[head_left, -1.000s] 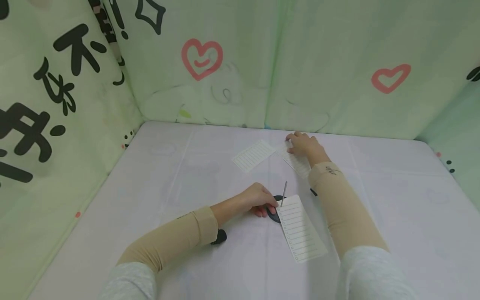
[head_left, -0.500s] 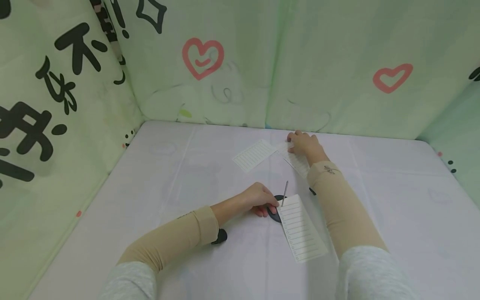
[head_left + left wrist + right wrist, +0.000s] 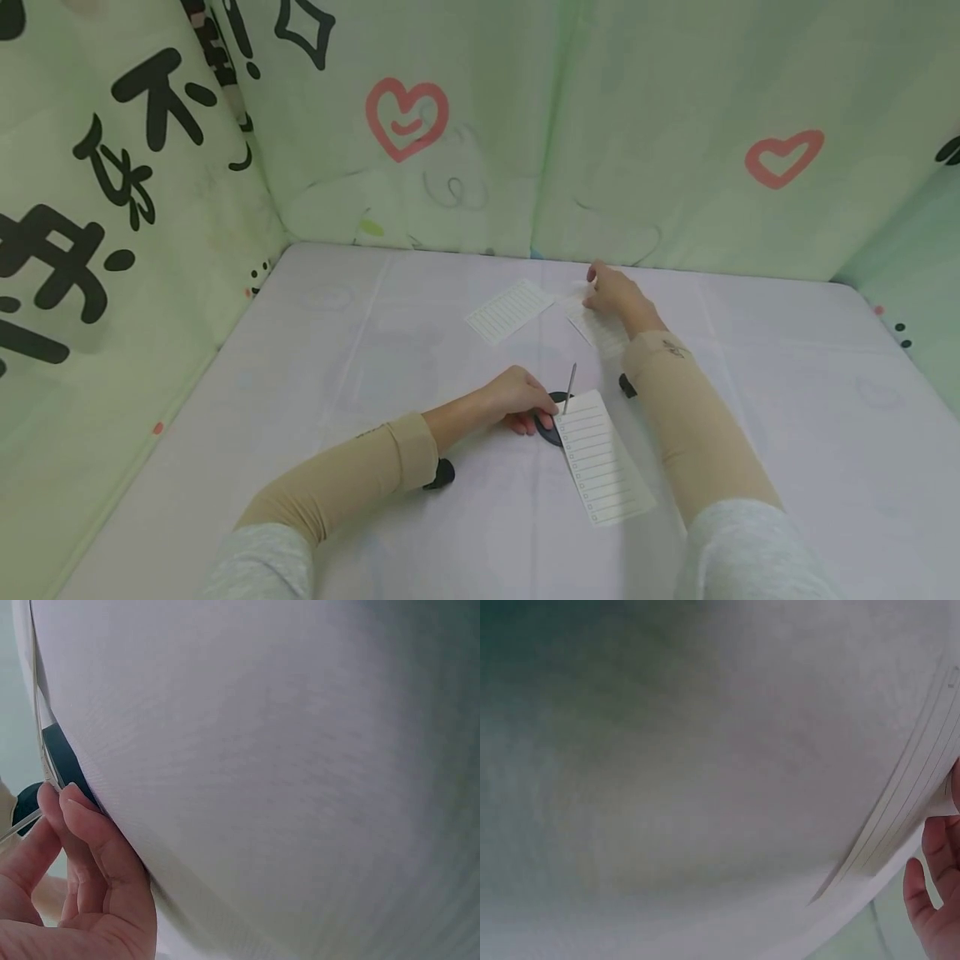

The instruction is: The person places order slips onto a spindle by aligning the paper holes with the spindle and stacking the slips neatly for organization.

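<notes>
Near the middle of the table stands a bill spike with a round black base [image 3: 545, 433] and a thin upright metal pin [image 3: 571, 382]. A lined paper slip [image 3: 596, 462] is at the pin by its top edge, slanting down toward the front. My left hand [image 3: 513, 402] pinches the slip's upper left corner beside the pin; the left wrist view shows thumb and fingertips together there. At the back, my right hand [image 3: 618, 298] pinches the far edge of another lined slip [image 3: 597, 332], partly hidden under the hand. In the right wrist view that slip [image 3: 904, 791] bends up at the fingers.
A further lined slip [image 3: 510, 312] lies flat left of the right hand. White cloth covers the table [image 3: 405, 333]. A green printed curtain [image 3: 480, 167] hangs directly behind its back edge.
My right hand has shifted slightly right, and the slip under it has slid the same way, away from the flat slip. The left hand and spike stay put.
</notes>
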A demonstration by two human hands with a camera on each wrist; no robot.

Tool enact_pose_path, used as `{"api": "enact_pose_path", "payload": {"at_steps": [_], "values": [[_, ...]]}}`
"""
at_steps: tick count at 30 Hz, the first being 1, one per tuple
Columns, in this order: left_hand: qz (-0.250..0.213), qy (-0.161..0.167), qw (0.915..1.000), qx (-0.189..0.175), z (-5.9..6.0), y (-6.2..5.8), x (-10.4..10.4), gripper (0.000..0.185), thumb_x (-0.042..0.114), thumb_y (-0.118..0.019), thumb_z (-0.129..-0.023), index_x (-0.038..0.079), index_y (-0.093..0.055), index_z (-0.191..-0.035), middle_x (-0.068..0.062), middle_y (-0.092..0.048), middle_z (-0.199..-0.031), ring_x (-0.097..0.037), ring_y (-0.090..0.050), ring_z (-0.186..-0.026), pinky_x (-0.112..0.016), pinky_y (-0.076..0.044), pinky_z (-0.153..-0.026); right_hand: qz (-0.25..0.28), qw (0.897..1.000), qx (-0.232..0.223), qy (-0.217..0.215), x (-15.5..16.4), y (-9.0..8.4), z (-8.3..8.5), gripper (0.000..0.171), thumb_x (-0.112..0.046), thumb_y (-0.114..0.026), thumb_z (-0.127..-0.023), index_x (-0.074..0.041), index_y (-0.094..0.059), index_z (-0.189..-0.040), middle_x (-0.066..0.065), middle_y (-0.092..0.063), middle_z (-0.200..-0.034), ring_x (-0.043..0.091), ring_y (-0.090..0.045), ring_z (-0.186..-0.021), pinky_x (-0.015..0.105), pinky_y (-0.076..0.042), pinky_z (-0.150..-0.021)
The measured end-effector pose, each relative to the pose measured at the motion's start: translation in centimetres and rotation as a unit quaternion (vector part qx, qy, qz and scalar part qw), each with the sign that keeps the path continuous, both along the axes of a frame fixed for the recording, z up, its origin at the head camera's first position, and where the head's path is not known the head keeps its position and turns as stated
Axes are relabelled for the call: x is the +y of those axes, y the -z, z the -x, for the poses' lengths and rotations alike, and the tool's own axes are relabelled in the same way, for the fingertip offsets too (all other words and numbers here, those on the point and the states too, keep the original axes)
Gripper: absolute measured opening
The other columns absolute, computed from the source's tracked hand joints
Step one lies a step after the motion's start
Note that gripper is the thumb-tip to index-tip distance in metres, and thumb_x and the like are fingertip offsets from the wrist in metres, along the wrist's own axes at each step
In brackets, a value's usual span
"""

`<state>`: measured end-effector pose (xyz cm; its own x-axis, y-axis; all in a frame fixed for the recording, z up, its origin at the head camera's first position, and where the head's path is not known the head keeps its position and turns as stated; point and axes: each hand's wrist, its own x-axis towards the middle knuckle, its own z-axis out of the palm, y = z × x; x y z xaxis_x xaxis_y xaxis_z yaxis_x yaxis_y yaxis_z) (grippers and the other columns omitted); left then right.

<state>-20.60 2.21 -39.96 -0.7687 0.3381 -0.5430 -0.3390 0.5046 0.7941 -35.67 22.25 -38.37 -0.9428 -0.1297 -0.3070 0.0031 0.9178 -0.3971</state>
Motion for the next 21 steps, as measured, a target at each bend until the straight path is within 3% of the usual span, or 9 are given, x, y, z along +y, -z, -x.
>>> {"api": "enact_pose_path", "payload": {"at_steps": [7, 12, 21], "values": [[0.002, 0.004, 1.0, 0.001, -0.2, -0.2, 0.0, 0.008, 0.011, -0.066, -0.081, 0.004, -0.069, -0.08, -0.001, -0.061, -0.058, -0.008, -0.047, -0.039, -0.016, -0.038, -0.037, 0.05, 0.999, 0.006, 0.012, 1.3, -0.3, -0.5, 0.042, -0.008, -0.054, -0.089, 0.005, -0.037, -0.125, 0.029, -0.045, -0.121, 0.038, -0.047, -0.106, 0.05, -0.036, -0.093], [0.0, 0.006, 1.0, 0.0, -0.2, -0.3, -0.1, 0.007, 0.011, -0.066, -0.081, 0.004, -0.069, -0.08, -0.001, -0.061, -0.058, -0.009, -0.047, -0.039, -0.016, -0.038, -0.037, 0.091, 0.995, 0.017, 0.025, 2.7, -0.5, -0.9, 0.041, -0.009, -0.054, -0.09, 0.012, -0.041, -0.122, 0.03, -0.049, -0.114, 0.035, -0.054, -0.094, 0.043, -0.043, -0.083], [-0.001, 0.006, 1.0, 0.002, -0.2, -0.3, -0.1, 0.007, 0.01, -0.066, -0.081, 0.004, -0.069, -0.08, -0.001, -0.061, -0.058, -0.009, -0.047, -0.039, -0.016, -0.037, -0.037, 0.162, 0.985, -0.013, 0.049, 5.7, -0.8, -1.7, 0.051, -0.023, -0.058, -0.089, 0.009, -0.041, -0.124, 0.023, -0.055, -0.112, 0.017, -0.06, -0.084, 0.03, -0.044, -0.075]]}}
